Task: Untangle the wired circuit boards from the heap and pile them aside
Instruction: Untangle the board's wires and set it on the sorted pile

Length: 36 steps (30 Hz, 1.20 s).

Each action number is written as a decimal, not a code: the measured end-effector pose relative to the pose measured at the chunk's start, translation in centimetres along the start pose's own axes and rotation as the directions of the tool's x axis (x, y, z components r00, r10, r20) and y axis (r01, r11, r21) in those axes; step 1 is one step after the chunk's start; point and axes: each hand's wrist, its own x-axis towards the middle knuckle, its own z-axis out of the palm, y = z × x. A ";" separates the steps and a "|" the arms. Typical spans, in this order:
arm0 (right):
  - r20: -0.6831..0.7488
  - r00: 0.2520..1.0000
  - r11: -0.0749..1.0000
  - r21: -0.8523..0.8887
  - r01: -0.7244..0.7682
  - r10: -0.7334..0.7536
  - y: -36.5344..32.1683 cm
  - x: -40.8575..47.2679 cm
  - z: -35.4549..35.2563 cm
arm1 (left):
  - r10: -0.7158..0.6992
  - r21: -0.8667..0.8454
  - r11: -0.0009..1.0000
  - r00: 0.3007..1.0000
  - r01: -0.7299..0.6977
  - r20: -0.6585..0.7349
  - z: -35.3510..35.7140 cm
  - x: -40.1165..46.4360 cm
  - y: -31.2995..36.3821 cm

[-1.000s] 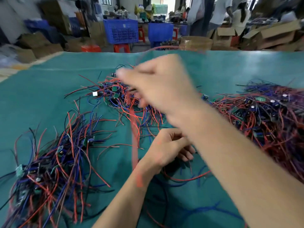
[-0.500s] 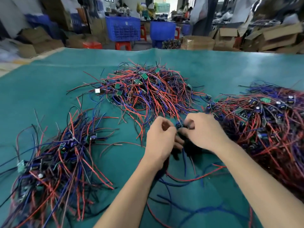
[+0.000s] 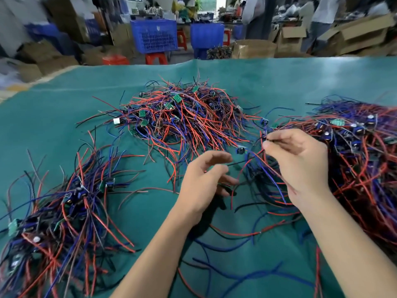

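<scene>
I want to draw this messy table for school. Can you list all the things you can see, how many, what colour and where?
wire heaps: three, red, blue and black with small green boards; far middle, near left, right
loose wires: several, red, blue, black; near edge between the arms
table cover: one, teal, under everything
crates: two, blue, behind the table
stools: a few, red, under the crates
cardboard boxes: several, brown, back right
people: a few, blurred, far back
left hand: fingers loosely curled, seems to hold nothing
right hand: pinches wires
</scene>
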 end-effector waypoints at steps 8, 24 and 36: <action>0.220 0.911 0.582 0.712 -0.394 0.348 -2.6 0.7 -0.9 | -0.111 -0.131 0.984 0.991 0.121 0.081 -0.4 0.2 0.5; 0.533 0.763 0.777 0.277 -0.565 0.365 -0.4 -1.4 1.5 | 0.013 0.011 1.000 0.979 -0.016 0.204 -0.4 -0.3 0.1; 0.142 0.970 0.979 0.032 -0.202 0.195 0.2 -1.0 0.9 | -0.014 0.050 0.999 0.976 0.003 0.219 -0.7 -0.2 0.1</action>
